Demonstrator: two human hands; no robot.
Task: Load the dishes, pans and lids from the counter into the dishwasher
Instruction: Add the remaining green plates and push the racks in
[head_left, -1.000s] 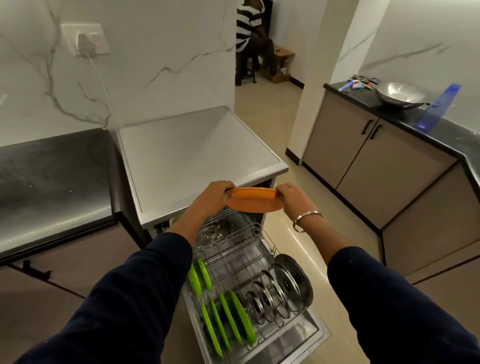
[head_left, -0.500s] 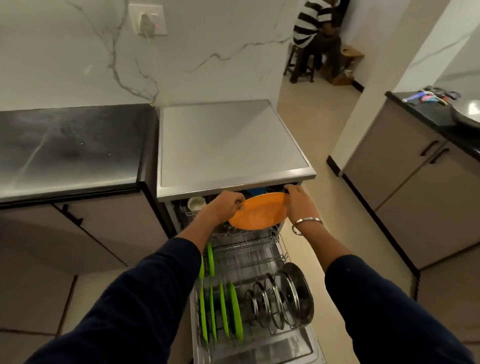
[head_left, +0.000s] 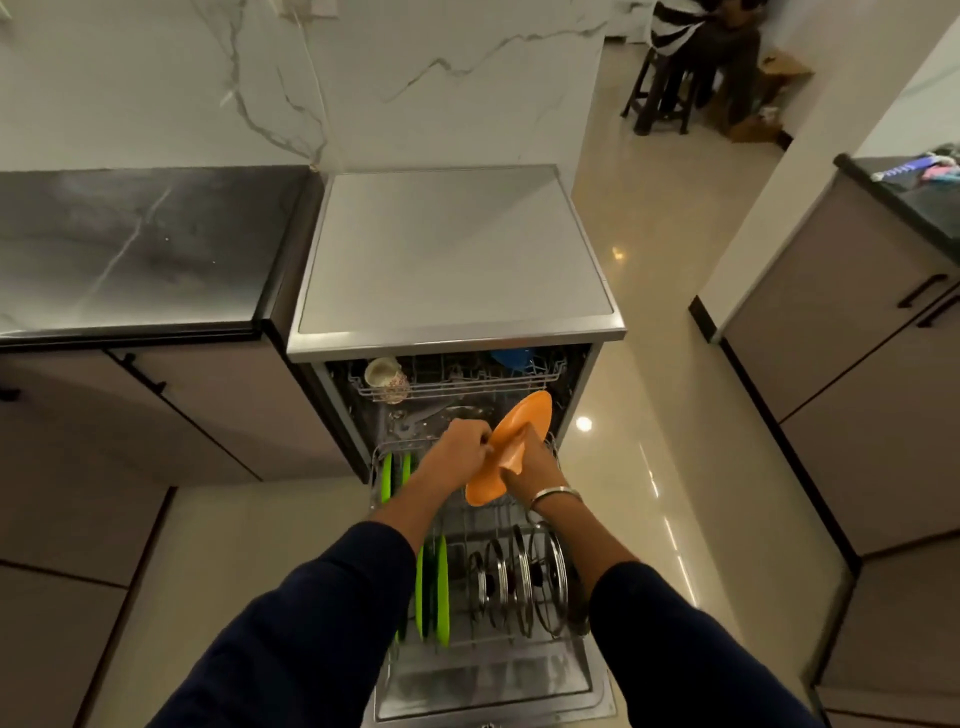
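Dark counter (head_left: 130, 249): far left, bare steel-grey top, butted against the dishwasher's side.

Green plates (head_left: 430, 592): stood on edge in the left tines of the lower rack (head_left: 382, 525), likely so water reaches both faces; more green rims showed further back.

Left hand (head_left: 457, 452): fingers curled, pinching the left rim of the orange plate (head_left: 519, 431).

Orange plate: held above the far part of the pulled-out lower rack, tilted towards upright, probably to slip between tines. Free slots appeared directly beneath it.

Right hand (head_left: 530, 467): gripped the plate's near-right side, thumb across its face; a bangle sat at the wrist.

Lids (head_left: 519, 577): upright in the right tines, near end, close under the right forearm.

Upper rack (head_left: 457, 379): held a cup and a blue item, its front edge just beyond the plate's top rim, leaving tight headroom.

Open floor lay to the right.
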